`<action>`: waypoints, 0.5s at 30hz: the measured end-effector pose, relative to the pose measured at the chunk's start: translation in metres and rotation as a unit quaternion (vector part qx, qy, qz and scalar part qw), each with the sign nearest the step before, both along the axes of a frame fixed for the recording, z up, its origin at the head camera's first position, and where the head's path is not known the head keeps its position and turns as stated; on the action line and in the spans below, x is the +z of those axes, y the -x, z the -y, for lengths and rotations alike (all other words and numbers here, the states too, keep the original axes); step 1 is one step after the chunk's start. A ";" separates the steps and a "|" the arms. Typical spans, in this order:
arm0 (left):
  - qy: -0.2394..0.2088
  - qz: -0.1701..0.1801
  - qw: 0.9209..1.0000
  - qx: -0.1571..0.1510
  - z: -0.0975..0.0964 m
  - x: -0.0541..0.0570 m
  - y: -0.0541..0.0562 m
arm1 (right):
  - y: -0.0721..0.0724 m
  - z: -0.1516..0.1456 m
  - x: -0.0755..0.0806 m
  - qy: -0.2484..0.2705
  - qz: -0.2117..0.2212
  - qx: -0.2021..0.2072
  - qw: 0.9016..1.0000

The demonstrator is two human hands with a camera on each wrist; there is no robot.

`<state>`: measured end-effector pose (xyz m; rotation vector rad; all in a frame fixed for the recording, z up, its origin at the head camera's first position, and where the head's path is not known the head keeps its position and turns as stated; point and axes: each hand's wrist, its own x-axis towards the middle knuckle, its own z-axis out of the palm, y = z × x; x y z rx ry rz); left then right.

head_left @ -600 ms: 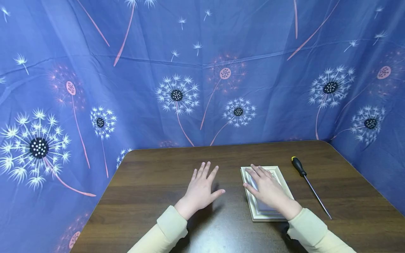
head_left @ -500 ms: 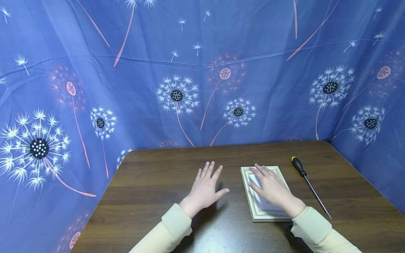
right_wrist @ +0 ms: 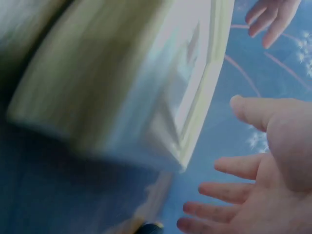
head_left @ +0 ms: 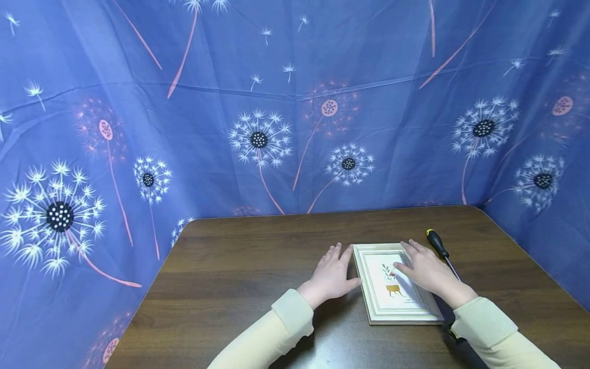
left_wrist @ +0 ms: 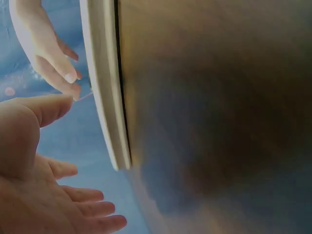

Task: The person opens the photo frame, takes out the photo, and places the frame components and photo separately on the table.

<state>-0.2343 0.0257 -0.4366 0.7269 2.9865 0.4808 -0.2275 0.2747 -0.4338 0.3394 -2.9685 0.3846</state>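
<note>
A cream picture frame (head_left: pixel 384 303) lies flat on the brown table (head_left: pixel 239 266), face up, showing a plant and a small orange stool. At its left edge is my left hand (head_left: pixel 333 275), fingers spread and thumb tip right beside the rim. My right hand (head_left: pixel 428 271) overlaps the frame's right side in the head view, its fingers extended toward the far corner. In the left wrist view the hand (left_wrist: pixel 48 195) is palm-on, with the frame's side (left_wrist: pixel 105 92) beyond the thumb. The right wrist view has the other palm (right_wrist: pixel 273 170) facing the frame's corner (right_wrist: pixel 180 146).
A screwdriver (head_left: pixel 435 243) with a black and yellow handle lies right of the frame, its shaft partly hidden by my right hand. A blue dandelion-print cloth (head_left: pixel 295 123) hangs behind the table and along both sides.
Both hands have moved to the right. My left hand has come up to the frame's left edge; my right hand has shifted from over its middle to its right side, uncovering the picture.
</note>
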 end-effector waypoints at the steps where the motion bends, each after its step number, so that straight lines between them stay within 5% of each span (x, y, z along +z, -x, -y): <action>1: 0.005 0.003 1.000 0.003 -0.005 -0.001 0.000 | 0.001 -0.003 -0.002 0.003 0.003 -0.004 1.000; 9: -0.022 0.072 0.996 0.057 -0.034 -0.002 0.004 | 0.008 -0.020 -0.012 0.018 0.079 -0.065 0.995; 15: -0.020 0.071 0.993 0.088 -0.048 -0.005 0.009 | 0.016 -0.024 -0.010 -0.006 0.091 -0.076 0.993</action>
